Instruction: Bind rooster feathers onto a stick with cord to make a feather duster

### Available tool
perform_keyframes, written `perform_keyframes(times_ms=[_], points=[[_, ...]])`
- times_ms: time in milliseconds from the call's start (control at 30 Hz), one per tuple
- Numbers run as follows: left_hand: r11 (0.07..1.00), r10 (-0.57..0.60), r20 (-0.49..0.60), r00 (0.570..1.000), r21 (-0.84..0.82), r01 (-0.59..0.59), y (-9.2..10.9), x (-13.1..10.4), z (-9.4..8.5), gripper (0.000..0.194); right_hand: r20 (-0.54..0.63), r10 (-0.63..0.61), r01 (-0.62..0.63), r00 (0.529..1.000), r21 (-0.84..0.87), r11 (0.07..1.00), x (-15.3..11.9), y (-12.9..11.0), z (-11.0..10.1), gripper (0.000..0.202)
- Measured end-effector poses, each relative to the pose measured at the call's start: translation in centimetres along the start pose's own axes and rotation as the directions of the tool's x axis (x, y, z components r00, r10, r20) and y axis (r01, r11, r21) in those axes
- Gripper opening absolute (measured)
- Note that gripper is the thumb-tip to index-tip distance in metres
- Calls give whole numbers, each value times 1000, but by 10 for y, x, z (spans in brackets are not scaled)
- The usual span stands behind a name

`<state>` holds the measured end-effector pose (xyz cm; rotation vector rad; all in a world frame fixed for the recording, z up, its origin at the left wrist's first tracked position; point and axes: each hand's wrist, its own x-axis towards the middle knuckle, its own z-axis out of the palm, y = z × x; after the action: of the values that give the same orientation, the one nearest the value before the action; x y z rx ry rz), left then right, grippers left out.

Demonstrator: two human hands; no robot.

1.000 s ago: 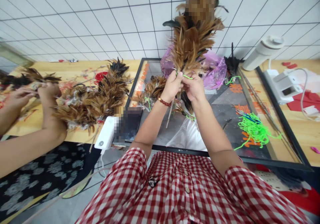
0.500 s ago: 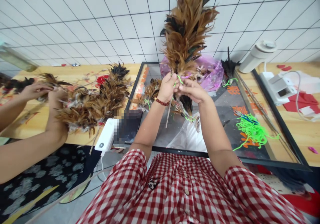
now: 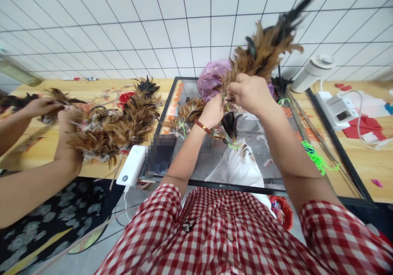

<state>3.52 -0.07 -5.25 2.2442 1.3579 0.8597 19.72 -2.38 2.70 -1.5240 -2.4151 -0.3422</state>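
Observation:
A brown and black feather duster [image 3: 260, 51] leans to the right in front of the tiled wall. My left hand [image 3: 215, 110] is closed at its lower end, a beaded bracelet on the wrist. Just above and to the right, my right hand [image 3: 250, 92] is closed around the duster's lower feathers, its fingertips partly hidden. A bit of bright green yarn shows between my hands. Below them, a dark feather tuft [image 3: 231, 125] and a white plastic bag [image 3: 242, 166] lie on the glass panel. Brown feathers [image 3: 190, 113] lie left of my left hand.
A purple plastic bag [image 3: 211, 76] sits behind my hands. Green yarn [image 3: 316, 158], thin sticks [image 3: 319, 131], a white bottle [image 3: 311, 74] and a white device [image 3: 336, 110] are on the right. At left, another person's hands [image 3: 69, 117] work at feathers [image 3: 113, 129] beside a white power bank [image 3: 132, 166].
The duster has swung from nearly upright to a rightward tilt and come lower. My right hand has moved up and right and closed. My left hand has shifted slightly right.

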Motion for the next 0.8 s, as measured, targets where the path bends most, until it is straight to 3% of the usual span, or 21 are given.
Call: perform_keyframes(times_ms=[133, 300, 433, 533, 633, 767, 800], points=[[963, -6, 168, 986, 265, -39, 24, -12, -7, 32, 127, -89, 95, 988, -50, 994, 24, 17, -7, 29], [921, -29, 138, 990, 388, -27, 33, -17, -2, 46, 106, -77, 65, 991, 108, 992, 37, 39, 12, 23], [887, 47, 181, 982, 444, -125, 38, -18, -2, 48, 150, -30, -4, 988, 221, 975, 44, 38, 16, 20], [874, 70, 227, 971, 455, -169, 37, -17, -15, 44, 192, 81, -132, 978, 270, 954, 45, 45, 6, 22], [912, 48, 297, 954, 376, -163, 23, -16, -38, 36, 304, 234, -329, 924, 315, 890, 32, 77, -5, 25], [984, 168, 434, 885, -28, -173, -8, -14, -63, 27, 482, 393, -590, 784, 380, 712, -5, 137, -1, 24], [982, 178, 424, 888, -130, -135, -14, -13, -65, 29, 459, 414, -606, 786, 442, 661, -16, 149, 3, 16]])
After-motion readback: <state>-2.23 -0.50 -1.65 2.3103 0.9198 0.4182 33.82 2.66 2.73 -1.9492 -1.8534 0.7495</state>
